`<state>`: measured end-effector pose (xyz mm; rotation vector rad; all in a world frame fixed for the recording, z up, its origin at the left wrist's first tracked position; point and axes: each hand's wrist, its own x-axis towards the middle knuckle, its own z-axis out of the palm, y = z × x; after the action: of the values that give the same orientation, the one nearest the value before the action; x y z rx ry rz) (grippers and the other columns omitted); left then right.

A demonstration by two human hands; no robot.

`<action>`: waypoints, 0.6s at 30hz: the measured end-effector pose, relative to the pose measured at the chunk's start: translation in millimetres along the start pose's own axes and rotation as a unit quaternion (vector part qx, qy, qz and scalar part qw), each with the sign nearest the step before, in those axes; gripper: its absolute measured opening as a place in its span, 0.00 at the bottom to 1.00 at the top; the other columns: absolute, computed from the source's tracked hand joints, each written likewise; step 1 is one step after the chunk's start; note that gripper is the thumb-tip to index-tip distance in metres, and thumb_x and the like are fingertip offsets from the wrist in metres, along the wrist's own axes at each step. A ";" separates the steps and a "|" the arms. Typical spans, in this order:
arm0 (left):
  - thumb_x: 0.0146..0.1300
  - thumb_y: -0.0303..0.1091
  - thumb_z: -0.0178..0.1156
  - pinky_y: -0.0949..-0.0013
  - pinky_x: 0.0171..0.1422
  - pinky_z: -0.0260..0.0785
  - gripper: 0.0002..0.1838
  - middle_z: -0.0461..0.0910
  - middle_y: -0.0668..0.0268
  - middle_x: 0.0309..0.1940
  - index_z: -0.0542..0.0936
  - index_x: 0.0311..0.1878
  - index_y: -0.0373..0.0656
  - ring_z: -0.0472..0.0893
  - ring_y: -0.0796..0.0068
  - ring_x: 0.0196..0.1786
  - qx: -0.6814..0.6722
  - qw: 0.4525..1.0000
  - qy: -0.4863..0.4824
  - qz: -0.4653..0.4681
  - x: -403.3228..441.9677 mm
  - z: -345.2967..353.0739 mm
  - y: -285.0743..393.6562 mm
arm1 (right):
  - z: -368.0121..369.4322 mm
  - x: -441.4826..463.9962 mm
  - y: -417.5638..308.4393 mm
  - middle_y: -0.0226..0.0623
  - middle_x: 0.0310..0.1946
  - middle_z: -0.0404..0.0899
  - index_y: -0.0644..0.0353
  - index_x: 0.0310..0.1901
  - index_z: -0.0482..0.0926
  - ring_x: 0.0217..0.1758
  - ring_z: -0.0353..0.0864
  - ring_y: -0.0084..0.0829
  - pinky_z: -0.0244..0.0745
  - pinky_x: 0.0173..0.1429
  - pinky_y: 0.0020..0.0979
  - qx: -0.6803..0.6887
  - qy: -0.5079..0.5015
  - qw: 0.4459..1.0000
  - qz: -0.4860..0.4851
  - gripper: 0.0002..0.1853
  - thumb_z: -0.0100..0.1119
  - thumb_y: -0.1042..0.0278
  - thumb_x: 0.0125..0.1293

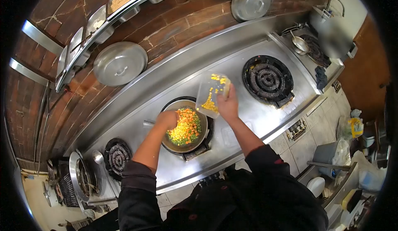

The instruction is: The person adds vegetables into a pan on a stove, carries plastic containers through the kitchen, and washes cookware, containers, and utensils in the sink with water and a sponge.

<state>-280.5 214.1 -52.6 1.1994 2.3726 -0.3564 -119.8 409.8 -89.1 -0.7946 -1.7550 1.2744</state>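
The right hand (228,102) is closed on the right-hand wall of a clear, rectangular plastic container (202,90), held over the right rim of a round metal pan (185,150); loose yellow corn kernels (209,105) lie inside it; the container looks light and slightly flexible, so a firm hold across a side wall or rim should suit it, while a hard squeeze might bow the plastic; its smooth wall could turn slippery if damp. The pan sits on a black burner (210,125) near the middle of the long steel stovetop (244,119), between its front and back edges, with one coiled black burner (118,155) towards the left end and another (267,79) towards the right; the pan holds yellow kernels, orange carrot cubes and green pieces, small and loose, likely to roll apart under a push and to bruise little; loaded, it is probably the heavier thing, best taken by the metal handle (148,124) jutting from its left side, since the rim may be hot. The left hand (167,120) is bent over the pan's left rim, beside the carrot cubes; its fingertips are hidden, so I cannot tell how wide they stand or whether they hold anything.
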 end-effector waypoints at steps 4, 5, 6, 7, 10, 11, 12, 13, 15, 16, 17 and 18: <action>0.52 0.30 0.56 0.57 0.52 0.73 0.14 0.81 0.55 0.43 0.83 0.43 0.48 0.80 0.56 0.48 0.108 0.988 -0.109 -0.017 36.6 107.3 -19.7 | -66.9 -23.8 -12.4 0.40 0.45 0.78 0.68 0.64 0.59 0.44 0.78 0.24 0.73 0.46 0.24 0.127 0.015 0.972 0.198 0.28 0.55 0.73 0.63; 0.52 0.30 0.56 0.57 0.52 0.73 0.14 0.81 0.55 0.43 0.83 0.43 0.48 0.80 0.56 0.48 0.111 0.988 -0.107 -0.005 31.8 98.4 -11.4 | -81.5 -34.1 -3.9 0.37 0.42 0.78 0.67 0.64 0.58 0.40 0.77 0.22 0.72 0.43 0.23 0.166 0.046 0.970 0.173 0.28 0.56 0.73 0.63; 0.54 0.31 0.56 0.57 0.53 0.72 0.13 0.81 0.55 0.43 0.82 0.43 0.46 0.80 0.55 0.48 0.035 0.999 -0.022 0.003 23.6 91.8 -3.5 | -97.1 -47.2 4.0 0.35 0.40 0.78 0.67 0.64 0.58 0.37 0.76 0.21 0.72 0.41 0.22 0.202 0.077 0.965 0.149 0.29 0.56 0.73 0.63; 0.55 0.32 0.55 0.57 0.54 0.72 0.13 0.81 0.55 0.43 0.81 0.43 0.44 0.80 0.55 0.48 -0.046 0.997 0.060 0.009 16.3 88.2 4.8 | -116.3 -62.0 4.1 0.32 0.37 0.77 0.66 0.62 0.61 0.34 0.74 0.20 0.71 0.38 0.23 0.190 0.095 0.960 0.185 0.26 0.55 0.72 0.64; 0.56 0.31 0.55 0.57 0.54 0.72 0.14 0.81 0.55 0.44 0.80 0.45 0.41 0.79 0.55 0.51 -0.056 0.989 0.126 0.047 19.8 113.0 -6.2 | -160.9 -104.1 -0.2 0.31 0.36 0.75 0.66 0.59 0.65 0.34 0.72 0.21 0.71 0.40 0.25 0.164 0.115 0.963 0.183 0.22 0.53 0.67 0.66; 0.56 0.31 0.54 0.57 0.54 0.72 0.14 0.81 0.55 0.44 0.80 0.46 0.41 0.78 0.56 0.52 0.003 0.994 0.096 0.061 17.5 107.8 -3.9 | -172.5 -118.9 0.5 0.32 0.38 0.75 0.66 0.58 0.66 0.37 0.73 0.22 0.71 0.43 0.26 0.175 0.119 0.959 0.190 0.21 0.52 0.65 0.67; 0.56 0.31 0.54 0.57 0.54 0.72 0.14 0.81 0.55 0.44 0.80 0.46 0.41 0.78 0.56 0.52 0.003 0.992 0.099 0.083 16.5 99.5 -3.4 | -185.9 -132.7 2.2 0.33 0.39 0.76 0.66 0.57 0.68 0.40 0.73 0.22 0.71 0.45 0.28 0.187 0.129 0.954 0.197 0.20 0.51 0.62 0.68; 0.57 0.32 0.55 0.57 0.54 0.72 0.15 0.80 0.55 0.45 0.80 0.47 0.41 0.78 0.56 0.51 0.043 0.995 0.052 0.076 16.5 91.1 -4.6 | -195.2 -145.7 0.7 0.33 0.39 0.76 0.66 0.57 0.68 0.40 0.73 0.22 0.71 0.45 0.28 0.178 0.153 0.953 0.194 0.20 0.51 0.62 0.68; 0.57 0.32 0.55 0.58 0.53 0.72 0.15 0.80 0.55 0.45 0.80 0.48 0.42 0.79 0.56 0.50 0.096 0.992 0.006 0.088 -1.6 66.4 11.4 | -198.4 -173.5 -4.9 0.35 0.41 0.76 0.66 0.56 0.68 0.45 0.73 0.23 0.70 0.49 0.29 0.254 0.128 0.940 0.185 0.21 0.50 0.60 0.68; 0.57 0.34 0.57 0.58 0.52 0.73 0.15 0.81 0.54 0.45 0.80 0.48 0.41 0.80 0.56 0.48 0.044 0.990 0.067 0.115 -24.3 45.7 20.3 | -199.1 -185.7 -18.4 0.35 0.43 0.77 0.65 0.56 0.68 0.45 0.75 0.24 0.71 0.49 0.28 0.267 0.121 0.935 0.198 0.20 0.49 0.61 0.69; 0.58 0.36 0.58 0.59 0.51 0.73 0.16 0.81 0.54 0.44 0.79 0.48 0.40 0.81 0.56 0.46 -0.012 0.982 0.127 0.138 -41.4 31.4 28.0 | -202.7 -199.4 -25.7 0.35 0.43 0.77 0.65 0.56 0.68 0.45 0.75 0.24 0.71 0.49 0.28 0.266 0.134 0.934 0.197 0.20 0.49 0.61 0.69; 0.58 0.39 0.59 0.60 0.50 0.73 0.17 0.81 0.55 0.43 0.79 0.47 0.39 0.81 0.59 0.45 -0.092 0.975 0.092 0.182 -52.5 26.4 38.7 | -204.4 -213.3 -30.8 0.35 0.43 0.77 0.65 0.57 0.68 0.43 0.76 0.25 0.73 0.47 0.27 0.274 0.088 0.929 0.230 0.20 0.49 0.61 0.69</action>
<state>-214.7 189.5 -49.9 1.5934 2.2090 0.0974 160.4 311.9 -78.1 -0.9734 -1.0079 1.8295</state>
